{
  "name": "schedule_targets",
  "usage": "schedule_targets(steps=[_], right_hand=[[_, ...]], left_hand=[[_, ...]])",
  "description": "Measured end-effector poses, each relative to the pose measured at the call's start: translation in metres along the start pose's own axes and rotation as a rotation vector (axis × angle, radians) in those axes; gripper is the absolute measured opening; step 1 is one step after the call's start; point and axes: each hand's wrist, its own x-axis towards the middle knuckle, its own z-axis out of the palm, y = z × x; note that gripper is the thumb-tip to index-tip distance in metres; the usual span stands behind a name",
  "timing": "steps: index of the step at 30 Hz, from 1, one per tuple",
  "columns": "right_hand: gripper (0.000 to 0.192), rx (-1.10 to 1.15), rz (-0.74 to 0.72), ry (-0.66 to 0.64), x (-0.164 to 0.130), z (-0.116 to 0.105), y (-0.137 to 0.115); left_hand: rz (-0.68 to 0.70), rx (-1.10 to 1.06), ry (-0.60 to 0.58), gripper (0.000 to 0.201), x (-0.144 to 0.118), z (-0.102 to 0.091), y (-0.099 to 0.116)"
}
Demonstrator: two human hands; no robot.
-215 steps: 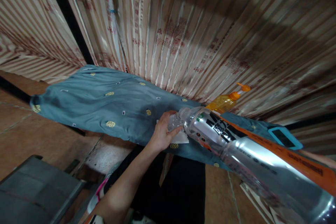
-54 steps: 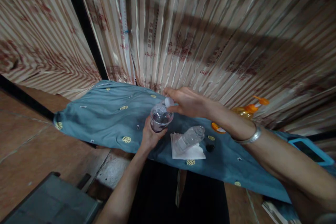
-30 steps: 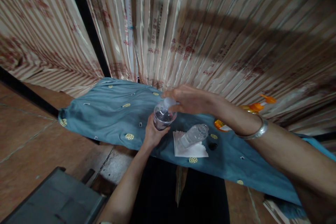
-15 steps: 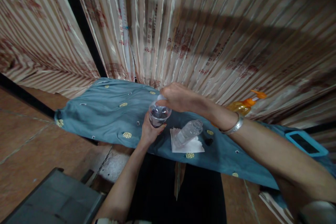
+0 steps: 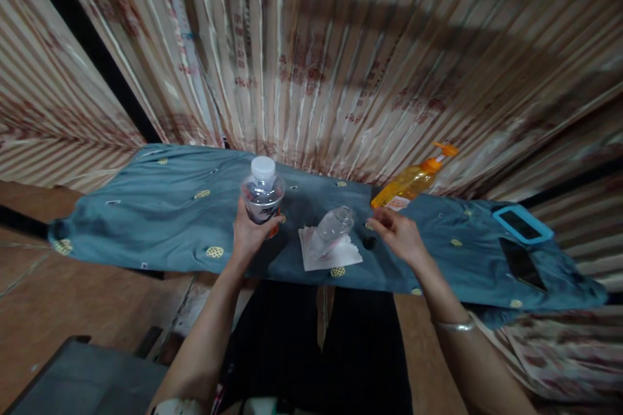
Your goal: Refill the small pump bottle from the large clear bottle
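Observation:
My left hand (image 5: 250, 230) is wrapped round a clear plastic bottle (image 5: 263, 198) with a white cap, which stands upright at the left of the cloth. My right hand (image 5: 399, 233) hovers over the cloth with its fingers loosely apart and nothing in them. Just left of its fingertips lies a small black cap (image 5: 369, 243). Between the hands, a clear empty-looking bottle (image 5: 333, 230) without a cap stands on a white paper napkin (image 5: 311, 260). Beyond my right hand is a pump bottle (image 5: 406, 185) of orange liquid with an orange pump head.
A blue-green patterned cloth (image 5: 170, 214) covers the narrow table. Toward its right end lie a blue-framed device (image 5: 523, 224) and a dark phone (image 5: 523, 264). A striped curtain (image 5: 311, 65) hangs close behind. At lower left is a grey stool (image 5: 87, 376).
My right hand has left the white cap and moved right, near the black cap. My left hand still holds the capped bottle. The view has shifted, showing more of the table's right end.

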Motion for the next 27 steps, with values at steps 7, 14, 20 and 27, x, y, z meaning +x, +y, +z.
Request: schedule_targets(steps=[7,14,20,27], right_hand=[[0.055,-0.297,0.001,-0.284,-0.030,0.040,0.040],[0.036,-0.234,-0.034,-0.270,-0.024,0.048,0.037],[0.043,0.094,-0.024,-0.114,-0.018,0.016,0.034],[0.035,0.442,-0.249,-0.033,-0.008,-0.028,-0.033]], left_hand=[[-0.010,0.067,0.041,0.104,-0.003,0.001,-0.002],[0.028,0.009,0.052,0.109,-0.004,0.005,-0.006],[0.108,-0.002,0.175,0.118,-0.030,-0.012,0.000],[0.368,0.060,-0.015,0.081,-0.092,0.001,0.034]])
